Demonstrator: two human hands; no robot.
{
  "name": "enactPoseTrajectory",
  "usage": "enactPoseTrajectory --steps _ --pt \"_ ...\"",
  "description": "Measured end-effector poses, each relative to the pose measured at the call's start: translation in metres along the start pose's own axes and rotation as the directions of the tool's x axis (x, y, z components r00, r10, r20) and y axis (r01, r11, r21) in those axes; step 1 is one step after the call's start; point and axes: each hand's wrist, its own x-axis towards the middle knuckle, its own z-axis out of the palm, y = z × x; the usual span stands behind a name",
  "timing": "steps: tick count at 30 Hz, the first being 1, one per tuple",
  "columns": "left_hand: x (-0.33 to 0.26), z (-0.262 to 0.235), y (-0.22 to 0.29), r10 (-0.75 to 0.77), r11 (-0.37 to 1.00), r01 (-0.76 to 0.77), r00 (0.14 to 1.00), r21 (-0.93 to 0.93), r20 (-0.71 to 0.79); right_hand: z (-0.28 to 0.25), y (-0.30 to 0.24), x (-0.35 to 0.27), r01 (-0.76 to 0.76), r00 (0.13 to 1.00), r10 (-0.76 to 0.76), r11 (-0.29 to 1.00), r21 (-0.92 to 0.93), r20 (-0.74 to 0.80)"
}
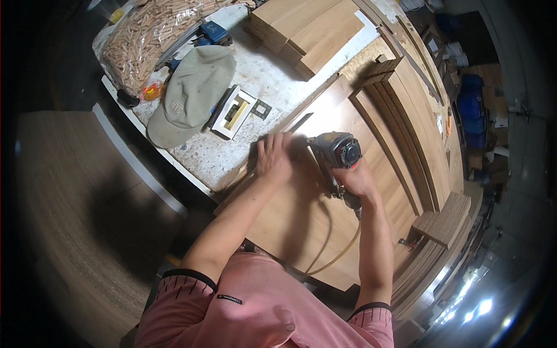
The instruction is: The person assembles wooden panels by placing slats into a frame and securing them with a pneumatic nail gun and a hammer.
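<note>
My right hand [355,177] is wrapped round the handle of a pneumatic nail gun [336,151], grey with a dark round cap. A yellowish air hose [342,250] trails from its grip toward my body. Under the gun lies a broad wooden panel [272,232]. My left hand [274,156] rests with fingers stretched out at the panel's left edge, close to a thin wooden strip [242,176] along that edge. The nail gun's nose is partly hidden behind its body, so I cannot tell whether it touches the wood.
On the white worktable [200,165] lie a grey-green cap [200,87], a box of staples or nails [233,113] and a bag of wooden dowels [139,46]. Stacked boards [307,29] stand at the back. Long boards [406,127] and short pieces [444,220] are on the right.
</note>
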Motion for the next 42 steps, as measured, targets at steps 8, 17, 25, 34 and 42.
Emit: enactPoseTrajectory --steps 8,17,25,34,42 --pt "0.0 0.001 0.004 -0.087 0.982 0.11 0.985 -0.153 0.148 0.006 -0.028 -0.017 -0.015 0.999 0.013 0.998 0.062 0.044" --pt "-0.011 -0.035 0.001 -0.044 0.981 0.068 0.99 -0.184 0.132 0.049 0.053 -0.164 -0.067 0.983 0.129 0.915 0.398 -0.131" --pt "-0.186 -0.081 0.027 0.411 0.812 -0.133 0.822 -0.569 0.394 0.018 0.095 -0.286 0.375 0.85 0.123 0.542 0.752 -0.512" --pt "-0.233 -0.098 0.135 0.763 0.646 0.106 -0.115 -0.756 0.636 -0.163 0.03 -0.513 0.979 -0.042 -0.192 0.188 -0.079 -0.981" --pt "-0.071 -0.204 0.036 0.452 0.522 0.024 0.84 -0.853 0.3 -0.117 0.038 -0.658 0.928 -0.337 -0.422 0.003 -0.373 -0.842"
